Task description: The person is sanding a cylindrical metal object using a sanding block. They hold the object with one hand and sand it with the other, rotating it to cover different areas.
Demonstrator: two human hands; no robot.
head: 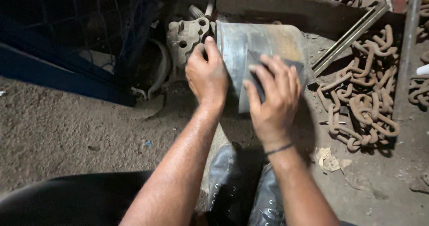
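Note:
A dull grey metal cylinder (268, 40) lies on its side on the dirt floor, with a cast flange (185, 38) with bolt holes at its left end. My left hand (206, 74) grips the cylinder's left rim next to the flange. Flat fingers of my right hand (272, 94) press a dark sheet of sandpaper (297, 67) against the cylinder's curved side. A thin dark band circles my right wrist.
A heap of rusty heavy chain (364, 96) lies to the right. Metal bars (351, 36) and a pipe (406, 51) lean nearby. A blue frame with wire mesh (67, 74) stands at left. My black laced boots (246, 190) rest below the cylinder. Crumpled paper scraps (328, 159) lie on the ground.

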